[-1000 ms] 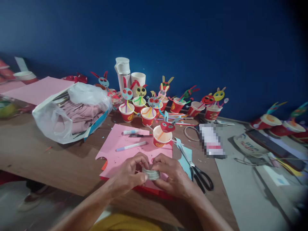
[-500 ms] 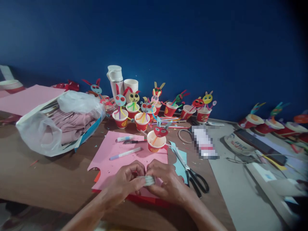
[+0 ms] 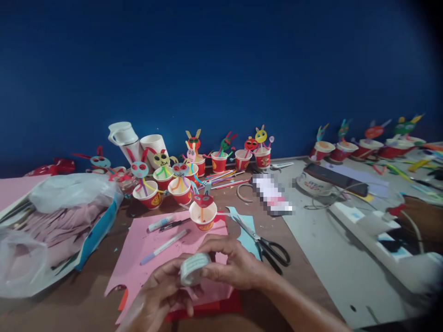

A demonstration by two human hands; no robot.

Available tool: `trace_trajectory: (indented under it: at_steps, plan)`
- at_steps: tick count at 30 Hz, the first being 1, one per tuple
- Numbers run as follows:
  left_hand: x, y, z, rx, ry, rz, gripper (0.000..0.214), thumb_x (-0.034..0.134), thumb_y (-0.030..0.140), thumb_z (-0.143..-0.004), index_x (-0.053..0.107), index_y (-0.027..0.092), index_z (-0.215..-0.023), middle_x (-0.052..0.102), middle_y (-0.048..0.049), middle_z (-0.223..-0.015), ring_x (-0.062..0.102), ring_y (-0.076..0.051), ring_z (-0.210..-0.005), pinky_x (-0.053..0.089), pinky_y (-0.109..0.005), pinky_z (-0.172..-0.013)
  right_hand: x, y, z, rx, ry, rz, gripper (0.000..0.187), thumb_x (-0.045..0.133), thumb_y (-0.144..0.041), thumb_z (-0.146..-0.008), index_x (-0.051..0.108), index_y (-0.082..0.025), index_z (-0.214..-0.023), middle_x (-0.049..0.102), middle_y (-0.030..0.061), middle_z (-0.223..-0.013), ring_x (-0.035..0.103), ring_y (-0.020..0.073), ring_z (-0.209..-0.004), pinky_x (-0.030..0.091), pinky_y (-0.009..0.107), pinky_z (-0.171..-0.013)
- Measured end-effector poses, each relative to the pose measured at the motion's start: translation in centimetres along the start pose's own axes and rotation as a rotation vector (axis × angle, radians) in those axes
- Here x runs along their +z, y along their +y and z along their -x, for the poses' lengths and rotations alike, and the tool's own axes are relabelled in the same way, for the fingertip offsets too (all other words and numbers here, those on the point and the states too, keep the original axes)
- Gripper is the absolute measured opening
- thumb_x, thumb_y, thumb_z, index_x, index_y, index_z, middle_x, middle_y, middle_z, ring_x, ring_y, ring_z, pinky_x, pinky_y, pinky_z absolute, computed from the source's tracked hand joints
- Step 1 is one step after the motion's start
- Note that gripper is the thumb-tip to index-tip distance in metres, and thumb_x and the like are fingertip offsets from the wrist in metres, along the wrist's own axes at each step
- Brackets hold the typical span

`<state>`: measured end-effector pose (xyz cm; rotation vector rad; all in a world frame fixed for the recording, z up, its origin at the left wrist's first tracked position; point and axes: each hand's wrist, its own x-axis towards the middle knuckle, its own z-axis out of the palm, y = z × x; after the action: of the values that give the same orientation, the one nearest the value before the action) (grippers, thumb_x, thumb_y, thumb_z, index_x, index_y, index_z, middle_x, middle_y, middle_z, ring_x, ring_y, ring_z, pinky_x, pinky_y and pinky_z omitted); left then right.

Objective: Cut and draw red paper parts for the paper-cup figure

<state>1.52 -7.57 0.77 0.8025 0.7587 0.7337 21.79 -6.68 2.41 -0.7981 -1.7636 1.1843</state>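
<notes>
A pale roll of tape (image 3: 194, 268) is held between both hands, low in the middle of the view. My left hand (image 3: 159, 295) grips it from below, fingers curled round it. My right hand (image 3: 235, 265) pinches its rim from the right. Under the hands lies a pink paper sheet (image 3: 145, 251) on a brown table (image 3: 86, 299). On the sheet stand a red paper cup with a red paper face (image 3: 204, 214), a white marker (image 3: 162, 246) and a glue pen (image 3: 159, 223). Black-handled scissors (image 3: 263, 242) lie just right of my right hand.
Several red cups with paper animal faces (image 3: 180, 177) line the blue wall, more (image 3: 367, 145) at far right. A white jug (image 3: 124, 138) and stacked cups stand behind. A plastic bag of pink paper (image 3: 51, 216) fills the left. A phone (image 3: 335, 180) and power strip (image 3: 377, 235) lie right.
The view has swung to the right. My hands have lifted the tape roll and turned it, so its round side now shows; before it lay flat between the fingers.
</notes>
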Motion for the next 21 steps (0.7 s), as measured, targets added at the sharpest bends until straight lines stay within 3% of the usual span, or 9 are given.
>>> trace_trajectory:
  at_steps: [4,6,10,14,17,21]
  plan:
    - [0.8,0.3,0.1,0.125,0.046,-0.195,0.037,0.064,0.045,-0.073,0.068,0.013,-0.091,0.064,-0.0077,-0.068,0.058,-0.017,-0.059,0.048,-0.027,-0.052,0.3,-0.6,0.1,0.054,-0.007,0.141,0.01,0.066,-0.022,-0.076,0.068,-0.017,-0.085,0.059,-0.0023,-0.072,0.049,0.0103,-0.064,0.04,0.021,-0.06]
    - [1.5,0.4,0.1,0.144,0.111,-0.25,0.034,0.068,0.044,-0.071,0.068,0.013,-0.087,0.062,-0.0051,-0.065,0.056,-0.015,-0.056,0.046,-0.025,-0.051,0.5,-0.6,0.1,0.072,0.016,0.107,0.015,0.069,-0.025,-0.074,0.068,-0.017,-0.087,0.059,-0.002,-0.073,0.05,0.0105,-0.064,0.04,0.021,-0.06]
    - [2.6,0.1,0.0,0.12,0.261,-0.019,0.027,0.07,0.039,-0.071,0.068,0.017,-0.084,0.064,-0.0033,-0.073,0.057,-0.015,-0.063,0.048,-0.026,-0.054,0.7,-0.3,-0.2,0.072,0.048,-0.126,0.026,0.071,-0.028,-0.073,0.068,-0.018,-0.097,0.062,-0.0005,-0.079,0.052,0.0111,-0.068,0.042,0.022,-0.064]
    - [2.5,-0.6,-0.3,0.119,0.281,0.177,0.027,0.07,0.04,-0.071,0.066,0.017,-0.086,0.065,-0.0055,-0.084,0.058,-0.015,-0.067,0.048,-0.026,-0.053,0.8,0.1,-0.5,0.124,0.046,-0.259,0.023,0.068,-0.027,-0.074,0.067,-0.017,-0.095,0.063,0.0011,-0.085,0.054,0.0116,-0.071,0.043,0.025,-0.067]
    - [2.3,-1.1,-0.5,0.099,0.256,0.207,0.029,0.068,0.042,-0.073,0.065,0.017,-0.086,0.064,-0.0051,-0.082,0.056,-0.014,-0.064,0.047,-0.026,-0.051,0.9,0.6,-0.4,0.161,0.04,-0.329,0.023,0.07,-0.031,-0.072,0.066,-0.017,-0.09,0.062,0.0011,-0.084,0.054,0.0116,-0.07,0.043,0.025,-0.066]
    - [2.3,-0.9,-0.5,0.119,0.348,0.072,0.035,0.069,0.048,-0.069,0.064,0.016,-0.082,0.06,-0.0016,-0.067,0.051,-0.011,-0.052,0.042,-0.022,-0.044,1.3,1.3,-0.3,0.261,0.046,-0.481,0.031,0.077,-0.035,-0.065,0.064,-0.016,-0.087,0.061,-0.0006,-0.077,0.052,0.0102,-0.067,0.041,0.024,-0.064]
